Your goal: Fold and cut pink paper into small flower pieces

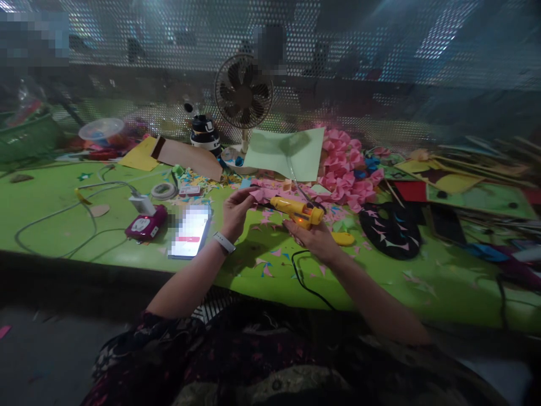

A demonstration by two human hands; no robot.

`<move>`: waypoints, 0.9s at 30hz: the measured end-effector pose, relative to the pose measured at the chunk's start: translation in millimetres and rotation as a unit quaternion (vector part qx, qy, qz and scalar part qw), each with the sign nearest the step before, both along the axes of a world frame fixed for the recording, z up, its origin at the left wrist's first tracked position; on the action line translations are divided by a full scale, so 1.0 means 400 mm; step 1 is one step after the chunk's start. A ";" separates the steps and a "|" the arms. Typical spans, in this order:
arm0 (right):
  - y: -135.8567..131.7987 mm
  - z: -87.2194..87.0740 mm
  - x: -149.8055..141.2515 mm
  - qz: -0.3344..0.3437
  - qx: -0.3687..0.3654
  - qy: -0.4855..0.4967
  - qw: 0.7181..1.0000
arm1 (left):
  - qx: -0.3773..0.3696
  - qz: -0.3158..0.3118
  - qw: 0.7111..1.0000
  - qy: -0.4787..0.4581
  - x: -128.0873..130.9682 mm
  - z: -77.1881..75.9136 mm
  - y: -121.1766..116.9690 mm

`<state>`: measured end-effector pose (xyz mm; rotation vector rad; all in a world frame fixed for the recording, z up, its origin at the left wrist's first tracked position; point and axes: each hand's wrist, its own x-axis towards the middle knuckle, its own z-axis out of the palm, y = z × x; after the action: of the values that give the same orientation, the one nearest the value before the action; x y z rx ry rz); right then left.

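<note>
A yellow hot glue gun (298,210) with a small orange light is gripped in my right hand (315,237). Its nozzle points left, toward my left hand (239,210), which pinches a pink paper piece (261,195). Whether the nozzle touches the paper I cannot tell. From the gun's side a black cord (302,276) runs down over the table's front edge. Pink paper cutouts lie just behind both hands, and a heap of folded pink paper flowers (344,166) rises behind the glue gun.
On the green table (105,239), a lit phone (190,231) and a maroon power strip (146,223) with cables lie left. A pale green sheet (281,152), a fan (244,93) and a dark bottle (205,135) stand behind. A black paper disc (389,231) lies right, among scraps.
</note>
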<state>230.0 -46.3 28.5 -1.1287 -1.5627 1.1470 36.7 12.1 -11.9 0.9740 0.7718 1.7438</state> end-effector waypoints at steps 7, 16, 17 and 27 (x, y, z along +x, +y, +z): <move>0.001 -0.011 0.004 -0.005 -0.004 -0.016 1.000 | 0.004 0.001 1.000 0.004 0.004 0.007 -0.005; 0.000 -0.007 0.000 -0.003 0.005 -0.012 1.000 | -0.003 0.004 1.000 0.003 0.001 -0.002 0.000; 0.000 -0.005 0.000 -0.001 0.004 -0.012 1.000 | -0.003 0.004 1.000 0.003 0.001 -0.003 0.000; 0.002 -0.012 0.003 -0.005 -0.003 -0.009 1.000 | -0.008 0.012 1.000 0.017 0.002 0.002 -0.003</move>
<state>231.4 -45.3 23.8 -1.1519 -1.5657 1.1375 37.4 10.9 -11.1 0.9894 0.8209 1.7426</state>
